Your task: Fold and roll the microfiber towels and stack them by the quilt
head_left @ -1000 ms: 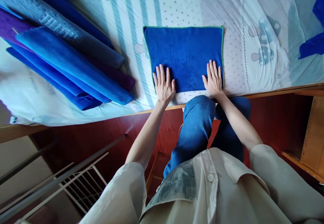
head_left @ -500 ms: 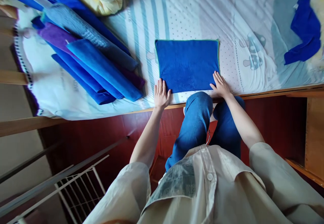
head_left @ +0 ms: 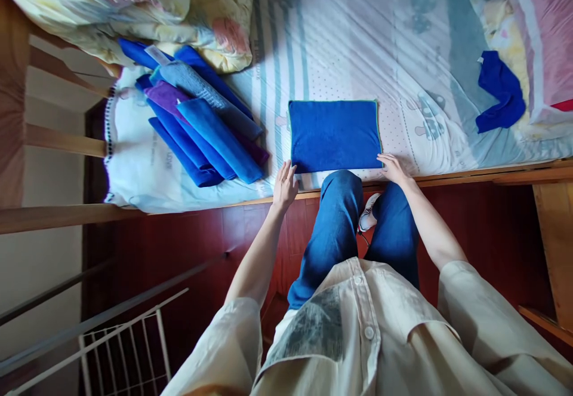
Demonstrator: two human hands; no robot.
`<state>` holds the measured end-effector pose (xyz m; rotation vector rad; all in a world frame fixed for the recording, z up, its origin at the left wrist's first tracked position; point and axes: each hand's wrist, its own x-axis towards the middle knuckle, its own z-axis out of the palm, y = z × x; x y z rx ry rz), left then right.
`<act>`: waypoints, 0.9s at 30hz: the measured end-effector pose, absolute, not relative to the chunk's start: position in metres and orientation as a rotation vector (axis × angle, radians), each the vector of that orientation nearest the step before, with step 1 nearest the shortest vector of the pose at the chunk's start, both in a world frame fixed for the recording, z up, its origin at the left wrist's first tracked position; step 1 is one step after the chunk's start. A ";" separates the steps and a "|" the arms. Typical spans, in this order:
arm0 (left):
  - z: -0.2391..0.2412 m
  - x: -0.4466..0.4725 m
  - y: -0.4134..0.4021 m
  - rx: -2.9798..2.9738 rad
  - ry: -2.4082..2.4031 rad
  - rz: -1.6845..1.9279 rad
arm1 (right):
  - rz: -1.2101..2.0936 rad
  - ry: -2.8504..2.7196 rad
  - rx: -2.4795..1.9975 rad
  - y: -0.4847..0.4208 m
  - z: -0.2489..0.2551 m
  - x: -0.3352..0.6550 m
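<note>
A blue towel (head_left: 335, 133) with a thin green edge lies as a flat rectangle near the front side of the bed. At its near left corner is my left hand (head_left: 285, 188), its fingertips closed on the edge. My right hand (head_left: 394, 169) has the near right corner between its fingers. Left of the towel lies a stack of long folded cloths in blue, purple and grey-blue, among them a bright blue folded cloth (head_left: 219, 139) on top and a grey-blue one (head_left: 210, 97) behind it.
A crumpled blue cloth (head_left: 500, 94) lies on the right of the bed beside a pink pillow (head_left: 548, 37). A yellow quilt (head_left: 224, 14) is heaped at the back left. The wooden bed rail (head_left: 492, 175) runs along the front. A white metal rack (head_left: 125, 336) stands below left.
Both hands have drawn back from lying flat on the towel to its near corners. My view has tilted up and shifted left, showing more of the bed's back. The towel stays flat.
</note>
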<state>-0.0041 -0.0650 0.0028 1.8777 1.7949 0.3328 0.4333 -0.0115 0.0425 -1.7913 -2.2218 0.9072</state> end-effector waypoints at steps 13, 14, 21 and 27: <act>-0.028 -0.011 -0.008 1.913 1.698 0.461 | 0.790 -1.981 -1.778 -0.006 -0.007 0.424; -0.029 -0.013 -0.006 1.878 1.703 0.506 | 0.790 -1.928 -1.784 -0.005 -0.010 0.423; -0.015 -0.014 -0.004 1.644 1.839 0.602 | 0.909 -1.634 -1.877 -0.002 -0.008 0.429; 0.005 -0.010 -0.019 1.467 1.954 0.597 | 1.065 -1.483 -1.845 -0.009 0.004 0.432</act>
